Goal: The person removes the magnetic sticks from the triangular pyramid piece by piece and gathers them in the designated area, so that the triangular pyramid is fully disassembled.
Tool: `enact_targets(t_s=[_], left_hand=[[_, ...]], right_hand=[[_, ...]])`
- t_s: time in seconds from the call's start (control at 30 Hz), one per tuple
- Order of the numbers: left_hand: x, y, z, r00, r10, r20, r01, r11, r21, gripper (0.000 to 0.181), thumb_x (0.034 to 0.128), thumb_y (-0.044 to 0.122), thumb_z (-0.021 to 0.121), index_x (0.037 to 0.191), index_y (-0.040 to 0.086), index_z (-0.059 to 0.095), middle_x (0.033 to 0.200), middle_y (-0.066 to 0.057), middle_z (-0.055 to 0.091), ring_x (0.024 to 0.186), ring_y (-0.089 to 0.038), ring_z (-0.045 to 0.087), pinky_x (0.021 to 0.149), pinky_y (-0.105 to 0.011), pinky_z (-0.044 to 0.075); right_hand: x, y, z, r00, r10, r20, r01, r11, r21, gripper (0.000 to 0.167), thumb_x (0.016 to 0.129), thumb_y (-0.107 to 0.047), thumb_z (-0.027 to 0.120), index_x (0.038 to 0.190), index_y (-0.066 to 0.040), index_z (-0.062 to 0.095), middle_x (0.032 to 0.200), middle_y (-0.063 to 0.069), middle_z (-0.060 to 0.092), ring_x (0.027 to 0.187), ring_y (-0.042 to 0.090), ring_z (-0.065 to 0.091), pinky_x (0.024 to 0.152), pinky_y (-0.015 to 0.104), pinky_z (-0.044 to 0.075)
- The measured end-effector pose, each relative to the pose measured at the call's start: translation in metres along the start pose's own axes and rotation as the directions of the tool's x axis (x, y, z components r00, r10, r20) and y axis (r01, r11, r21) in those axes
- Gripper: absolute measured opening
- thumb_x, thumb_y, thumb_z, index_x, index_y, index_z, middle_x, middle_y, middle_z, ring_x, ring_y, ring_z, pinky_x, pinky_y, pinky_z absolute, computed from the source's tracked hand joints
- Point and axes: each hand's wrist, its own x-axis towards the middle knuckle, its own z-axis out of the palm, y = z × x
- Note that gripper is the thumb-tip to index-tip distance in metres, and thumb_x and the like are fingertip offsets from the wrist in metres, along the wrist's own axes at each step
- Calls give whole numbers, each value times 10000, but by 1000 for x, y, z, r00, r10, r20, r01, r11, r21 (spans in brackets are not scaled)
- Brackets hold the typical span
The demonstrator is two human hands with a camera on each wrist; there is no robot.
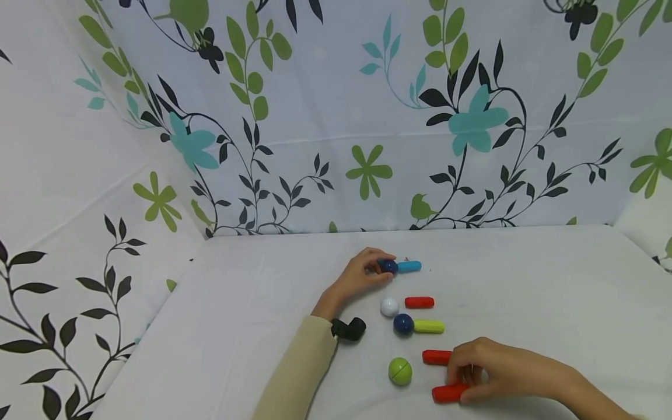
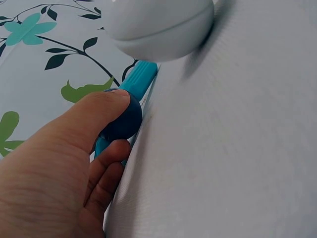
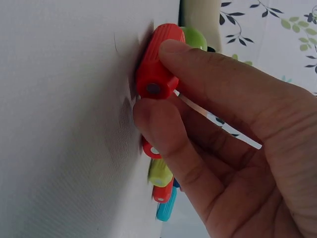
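Note:
At the far part of the table, my left hand (image 1: 362, 273) holds a dark blue ball (image 2: 126, 119) between thumb and fingers. A light blue ribbed stick (image 1: 409, 266) meets the ball's right side, and a second light blue piece (image 2: 100, 145) shows behind it by the fingertips. Near the front right, my right hand (image 1: 496, 368) pinches a red ribbed stick (image 3: 161, 59) between thumb and finger; it lies on or just over the cloth, I cannot tell which. A round metal disc sits in its end. Another red stick (image 1: 436, 357) lies just behind it, partly hidden by the hand.
A green ball (image 1: 400, 371) lies left of the red sticks. Between the hands are a white ball (image 1: 389, 307), a red stick (image 1: 419, 302), and a dark blue ball (image 1: 403, 324) against a yellow-green stick (image 1: 429, 326). A patterned cloth (image 1: 325, 116) hangs behind the table.

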Motion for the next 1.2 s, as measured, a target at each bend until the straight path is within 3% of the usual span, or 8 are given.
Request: enact_targets(t_s=[0.37,0.53,0.73,0.93,1.2], left_hand=[[-1,2,1,1000,-22,1,22,1000,3,401,900,186,715,1294,191,639,1277,-9,545,918,-99,548,853,-229,453],[-2,2,1,1000,2,1,-2,1000,11,403,900,185,716,1294,178,636,1293,-15,547,908,-100,554,857,-238,458],[-2,3,0,999,-35,-9,35,999,9,459,898,219,719,1339,206,590,1402,-39,356,928,-98,577,972,-305,434],[-1,4,-1,998,-61,-10,62,998,12,444,896,236,722,1323,207,603,1227,-45,355,959,-123,568,960,-306,429],[-2,6,-1,999,-35,15,34,998,55,398,914,236,699,1298,176,616,991,-18,491,982,-151,535,919,-276,451]], right_hand=[[-2,-3,0,1000,-1,-20,1,1000,3,108,901,-284,707,984,-218,690,853,-166,616,728,-49,536,611,192,503],[-6,0,-7,995,-66,-69,67,998,14,68,929,-196,674,995,-199,691,884,-143,638,741,-34,554,612,198,510],[-3,8,-13,967,-188,-171,191,982,3,134,918,-79,668,1024,-159,688,924,-77,677,752,18,589,618,217,531],[-1,14,-15,956,-189,-226,211,975,76,153,940,-51,628,1060,-126,683,947,14,697,809,75,611,676,244,548],[0,20,-19,946,-183,-269,200,979,37,157,934,-31,628,1073,-84,677,948,17,696,819,77,619,714,238,549]])
